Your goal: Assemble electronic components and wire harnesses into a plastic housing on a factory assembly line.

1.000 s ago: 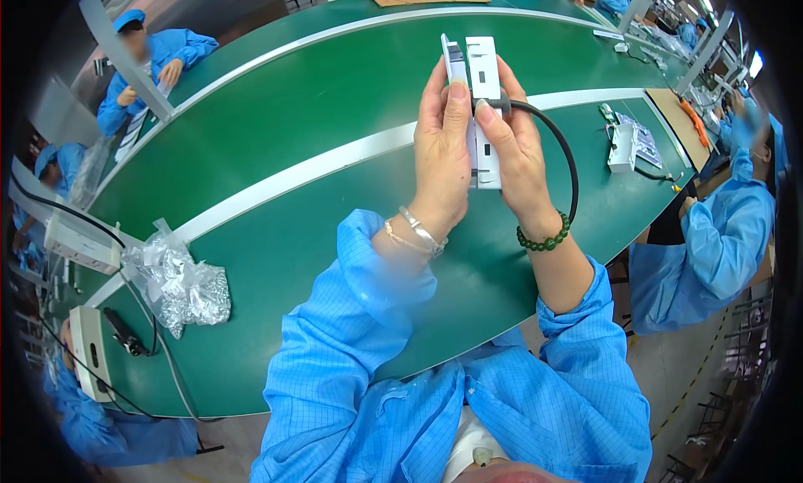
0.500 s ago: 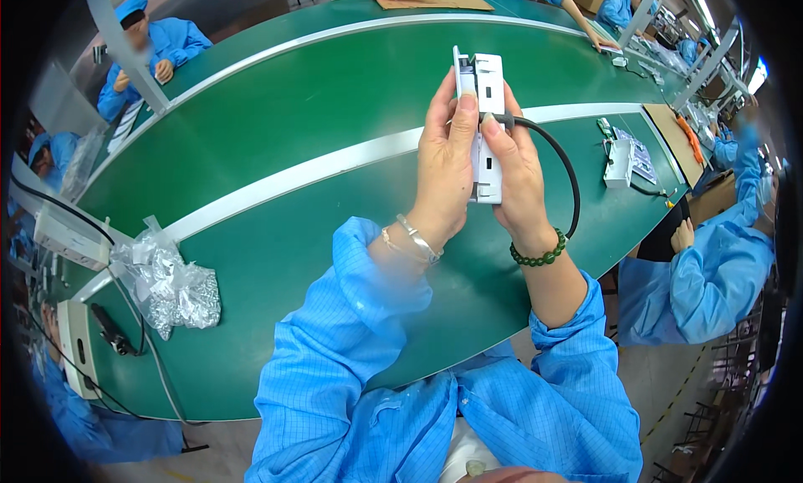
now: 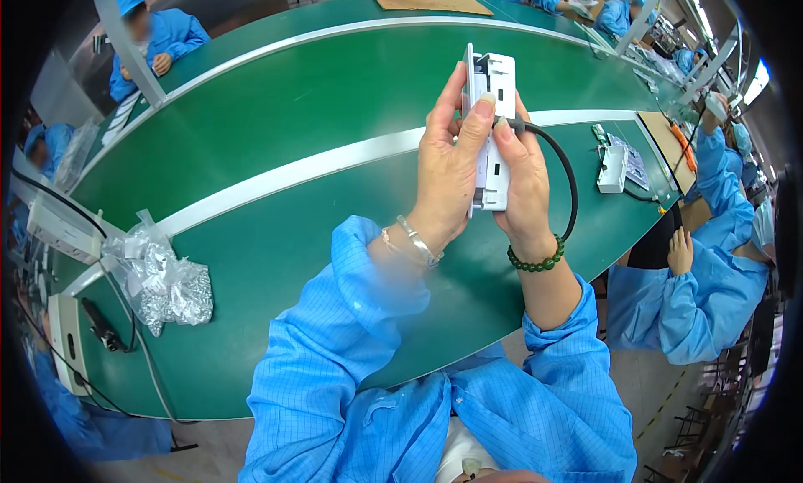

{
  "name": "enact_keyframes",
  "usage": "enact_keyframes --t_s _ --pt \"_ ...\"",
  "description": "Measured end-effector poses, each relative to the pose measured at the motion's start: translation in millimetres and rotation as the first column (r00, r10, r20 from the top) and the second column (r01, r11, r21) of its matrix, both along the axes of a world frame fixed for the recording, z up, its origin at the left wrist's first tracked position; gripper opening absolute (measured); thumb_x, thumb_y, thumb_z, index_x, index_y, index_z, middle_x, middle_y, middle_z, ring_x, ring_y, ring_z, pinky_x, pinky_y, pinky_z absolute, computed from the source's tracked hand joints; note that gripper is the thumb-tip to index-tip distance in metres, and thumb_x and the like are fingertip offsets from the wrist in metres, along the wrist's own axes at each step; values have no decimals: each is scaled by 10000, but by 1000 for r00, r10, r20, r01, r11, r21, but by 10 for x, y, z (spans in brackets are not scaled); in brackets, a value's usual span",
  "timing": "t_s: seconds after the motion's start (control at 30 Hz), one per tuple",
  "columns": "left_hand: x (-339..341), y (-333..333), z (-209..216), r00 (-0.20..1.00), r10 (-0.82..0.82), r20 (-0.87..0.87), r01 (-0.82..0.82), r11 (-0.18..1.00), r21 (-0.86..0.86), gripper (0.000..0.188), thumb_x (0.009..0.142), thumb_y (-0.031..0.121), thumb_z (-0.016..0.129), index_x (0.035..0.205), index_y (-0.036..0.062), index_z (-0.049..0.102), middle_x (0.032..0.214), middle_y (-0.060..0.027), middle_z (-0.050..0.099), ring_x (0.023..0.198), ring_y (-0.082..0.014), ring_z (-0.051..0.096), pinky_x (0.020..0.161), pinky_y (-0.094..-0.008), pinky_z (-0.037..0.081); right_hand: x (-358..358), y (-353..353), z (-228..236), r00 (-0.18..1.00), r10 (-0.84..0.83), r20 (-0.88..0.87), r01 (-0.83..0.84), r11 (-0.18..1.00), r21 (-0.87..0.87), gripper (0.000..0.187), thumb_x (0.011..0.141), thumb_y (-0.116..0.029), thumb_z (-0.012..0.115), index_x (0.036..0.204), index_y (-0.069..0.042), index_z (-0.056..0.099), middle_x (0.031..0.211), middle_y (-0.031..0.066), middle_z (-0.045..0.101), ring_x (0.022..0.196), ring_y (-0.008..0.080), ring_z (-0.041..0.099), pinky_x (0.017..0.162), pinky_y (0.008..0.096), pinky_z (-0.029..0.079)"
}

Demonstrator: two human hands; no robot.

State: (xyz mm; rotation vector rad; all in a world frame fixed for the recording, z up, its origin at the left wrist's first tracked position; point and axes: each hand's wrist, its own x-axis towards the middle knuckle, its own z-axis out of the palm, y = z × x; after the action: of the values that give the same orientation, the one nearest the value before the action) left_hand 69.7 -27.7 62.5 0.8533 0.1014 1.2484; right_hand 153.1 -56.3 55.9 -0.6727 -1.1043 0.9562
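Note:
Both my hands hold a long white plastic housing (image 3: 497,186) upright above the green bench. Its two parts stand slightly apart along the left side, and small dark slots show in the face. My left hand (image 3: 450,161) grips the left side, thumb pressed on the front near the middle. Around the right side closes my right hand (image 3: 525,169), its thumb beside the point where a thick black cable (image 3: 574,178) comes out. From there the cable loops down past my right wrist. What lies inside the housing is mostly hidden.
A clear bag of small metallic parts (image 3: 177,286) lies at left, near a white box (image 3: 67,232) and cables. At right are an open white housing (image 3: 613,167) and an orange tool (image 3: 683,147) on cardboard (image 3: 661,140). A white rail (image 3: 318,167) crosses the bench. Co-workers sit around.
The housing and my hands have shifted slightly right and tilted a little, with the grip kept. At right, a co-worker's raised hand now shows a pale object.

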Motion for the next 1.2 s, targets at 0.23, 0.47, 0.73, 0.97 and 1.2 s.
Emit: enact_keyframes --t_s 0.23,0.47,0.73,0.97,1.2 --pt "42 -11 -62 977 173 -120 -170 985 39 564 891 304 534 1356 73 315 1085 -46 488 947 -97 505 776 -236 453 -36 31 -61 998 -12 56 8 998 58 598 923 -267 431 1394 -30 148 1293 99 380 1168 151 384 970 287 312" --pt "0 2 -19 995 51 -83 -55 997 -48 561 894 310 526 1357 75 314 1070 -37 506 912 -88 527 783 -220 458 -55 24 -76 990 -79 120 73 996 49 610 928 -269 412 1398 -26 107 1310 105 356 1190 164 363 983 290 295" --pt "34 39 -64 951 222 -217 -192 970 150 513 898 310 510 1334 85 361 1127 -41 461 965 -92 482 844 -237 427 -31 -8 -21 999 -18 37 16 999 51 600 926 -256 424 1399 -35 127 1312 93 361 1183 160 375 978 294 312" --pt "36 7 -33 981 155 -118 -141 983 115 511 879 272 555 1317 67 391 1100 -47 406 930 -88 463 832 -250 428 -66 -58 3 999 -44 -18 45 998 38 596 923 -250 435 1399 -46 140 1298 79 384 1170 147 396 959 288 343" --pt "56 10 -69 958 233 -168 -205 964 169 505 885 294 542 1317 77 396 1147 -66 404 982 -108 466 847 -248 419 -36 -54 -4 990 -86 115 76 993 87 595 924 -250 430 1393 -25 142 1294 94 387 1164 146 402 955 283 339"
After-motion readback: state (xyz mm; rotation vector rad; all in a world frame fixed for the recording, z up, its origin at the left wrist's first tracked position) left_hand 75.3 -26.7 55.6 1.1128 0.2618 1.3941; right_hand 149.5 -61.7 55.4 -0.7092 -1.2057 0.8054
